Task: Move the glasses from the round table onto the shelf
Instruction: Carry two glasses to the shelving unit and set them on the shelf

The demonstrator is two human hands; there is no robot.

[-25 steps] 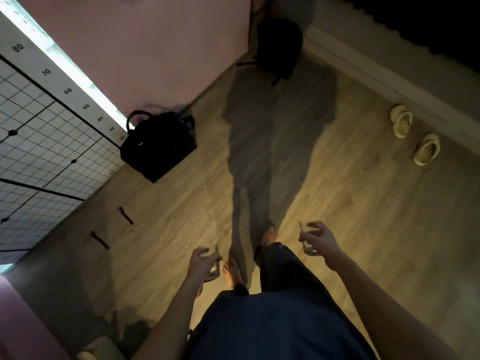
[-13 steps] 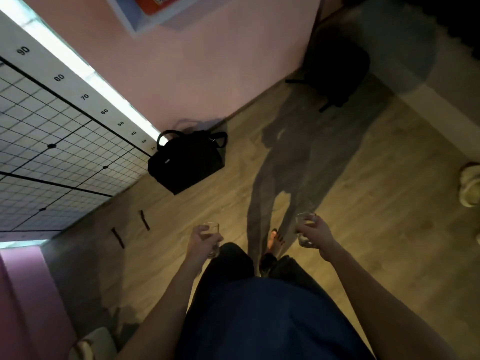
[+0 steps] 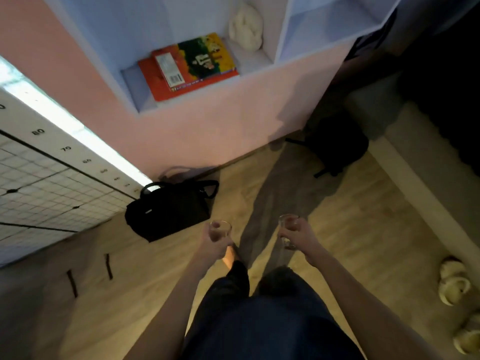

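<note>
Carrying one glass in each of the hands, the person is standing on the wood floor (image 3: 350,242) facing the pale shelf (image 3: 254,61) mounted on the pink wall, and the round table is not showing anywhere in view. Going down in size, the shelf is already holding a bright orange box (image 3: 187,66) across the left and middle of its lower board and a white lump (image 3: 246,27) toward the back right corner, so free board is looking scarce; setting a glass down near the front edge is risking a tip-off. On the floor a black bag (image 3: 168,211) is lying just left of the path and pale slippers (image 3: 453,281) are sitting by the right wall, either one inviting a stumble. The left hand (image 3: 215,242) is wrapping round the left glass (image 3: 220,229) and the right hand (image 3: 298,235) is clamping the right glass (image 3: 287,231), both held well below the shelf; with no hand free, I judge steadying anything is becoming hard
</note>
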